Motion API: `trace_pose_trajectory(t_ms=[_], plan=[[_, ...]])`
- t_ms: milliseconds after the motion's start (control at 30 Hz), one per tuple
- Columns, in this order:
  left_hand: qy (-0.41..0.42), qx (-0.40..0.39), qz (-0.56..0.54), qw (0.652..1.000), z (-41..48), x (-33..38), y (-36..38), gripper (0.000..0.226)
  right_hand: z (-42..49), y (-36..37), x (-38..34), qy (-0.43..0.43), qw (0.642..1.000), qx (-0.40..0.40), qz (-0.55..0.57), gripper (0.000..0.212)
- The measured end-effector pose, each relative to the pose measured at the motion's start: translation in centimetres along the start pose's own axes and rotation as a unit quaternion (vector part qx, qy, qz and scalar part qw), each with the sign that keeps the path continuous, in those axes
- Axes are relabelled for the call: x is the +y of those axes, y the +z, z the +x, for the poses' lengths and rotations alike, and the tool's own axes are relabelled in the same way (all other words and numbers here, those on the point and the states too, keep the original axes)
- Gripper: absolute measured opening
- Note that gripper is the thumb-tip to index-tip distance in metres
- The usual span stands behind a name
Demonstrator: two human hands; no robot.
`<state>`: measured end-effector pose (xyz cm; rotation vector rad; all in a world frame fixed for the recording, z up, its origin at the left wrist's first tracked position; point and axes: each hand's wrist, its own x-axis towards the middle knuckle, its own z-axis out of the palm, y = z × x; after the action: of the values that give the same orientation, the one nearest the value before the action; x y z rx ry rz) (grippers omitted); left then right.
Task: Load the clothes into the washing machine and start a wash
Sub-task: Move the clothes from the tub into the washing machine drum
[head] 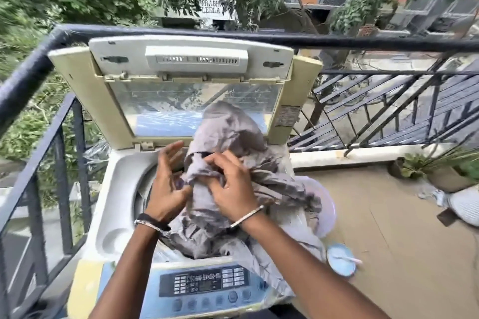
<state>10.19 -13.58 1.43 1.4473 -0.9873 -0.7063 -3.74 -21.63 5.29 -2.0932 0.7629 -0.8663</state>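
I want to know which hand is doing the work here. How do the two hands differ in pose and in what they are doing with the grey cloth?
The right hand has its fingers curled, bunching the grey cloth; the left hand is open, fingers spread, beside the cloth's left edge. The right hand lies on top of the bundle; the left hangs over the open drum. Both wear a bracelet at the wrist and work above the washing machine.

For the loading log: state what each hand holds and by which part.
The right hand pinches a fold near the top of the grey cloth. The left hand, fingers spread, holds nothing.
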Motion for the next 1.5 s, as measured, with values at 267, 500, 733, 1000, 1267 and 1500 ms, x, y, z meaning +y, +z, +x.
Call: trace_pose_trajectory(t_ms=[267, 500, 733, 1000, 1267, 1500], plan=[[0.046, -0.049, 0.212, 0.975, -0.7, -1.4, -1.2, 0.083, -3.0, 5.2, 7.3, 0.182, 0.923, -0.326, -0.098, 0.033], [-0.21, -0.248, 0.528, 0.784, -2.9, -9.4, 3.7, 0.11, -5.8, -4.9, 9.1, 0.252, 0.925, -0.239, -0.155, 0.034], [-0.287, -0.294, 0.517, 0.751, -1.4, -14.0, 3.6, 0.111, -13.2, -14.7, 12.0, 0.384, 0.858, -0.256, -0.227, 0.111], [-0.308, -0.263, 0.527, 0.747, -1.0, -14.0, 4.7, 0.084, -15.6, -14.9, 12.4, 0.394, 0.887, -0.088, -0.225, 0.036], [-0.338, -0.288, 0.406, 0.798, -0.2, -15.4, 2.0, 0.096, -6.6, -10.4, 7.6, 0.292, 0.951, -0.058, 0.078, 0.024], [-0.264, -0.145, 0.359, 0.883, -0.2, -10.6, 0.6, 0.042, -4.9, 3.1, 11.0, 0.279, 0.842, -0.431, -0.163, 0.125]])
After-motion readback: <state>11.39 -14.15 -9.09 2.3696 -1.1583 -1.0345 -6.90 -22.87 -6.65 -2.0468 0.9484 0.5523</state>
